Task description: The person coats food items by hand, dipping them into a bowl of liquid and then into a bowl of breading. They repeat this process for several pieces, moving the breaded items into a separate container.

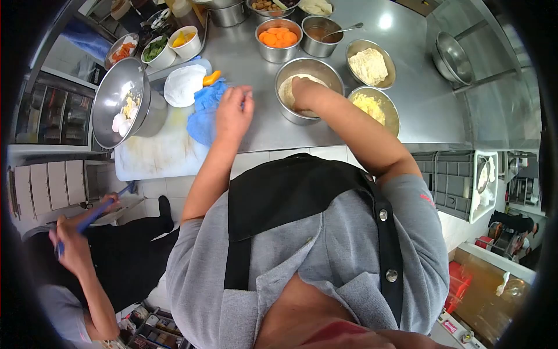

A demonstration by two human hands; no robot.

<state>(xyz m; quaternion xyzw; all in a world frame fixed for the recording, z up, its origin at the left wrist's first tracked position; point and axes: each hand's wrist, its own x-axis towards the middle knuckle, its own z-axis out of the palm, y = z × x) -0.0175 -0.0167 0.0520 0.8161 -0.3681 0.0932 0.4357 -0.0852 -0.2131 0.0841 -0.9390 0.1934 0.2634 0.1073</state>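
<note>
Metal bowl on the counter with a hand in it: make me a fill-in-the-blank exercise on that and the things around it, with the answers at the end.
1. The hand inside the metal bowl is the person's ____ hand.
2. The cloth beside the person's other hand is ____ in colour.
3. The round slices in the metal container are ____ in colour.
4. The leaves in the white bowl are ____ in colour.

Missing words: right; blue; orange; green.
</note>
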